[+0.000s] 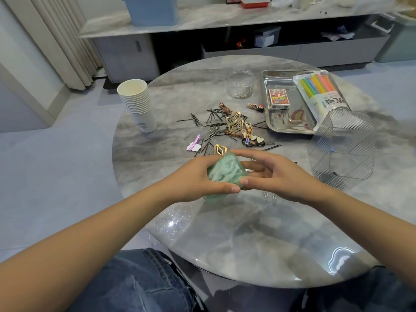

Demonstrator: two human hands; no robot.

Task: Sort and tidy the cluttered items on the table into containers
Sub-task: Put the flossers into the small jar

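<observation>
Hairpins [216,122] litter the table [157,154] beyond the green pouch [225,174] gripped by left hand [198,179]; right hand [276,174] relaxed, fingers touching it.

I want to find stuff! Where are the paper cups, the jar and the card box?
paper cups [137,102], head view, side of the stack
jar [240,84], head view, clear wall
card box [278,98], head view, printed top

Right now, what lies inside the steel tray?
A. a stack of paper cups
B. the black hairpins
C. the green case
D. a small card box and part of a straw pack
D: the card box sits in the tray, and the straw pack lies over its right side.
</observation>
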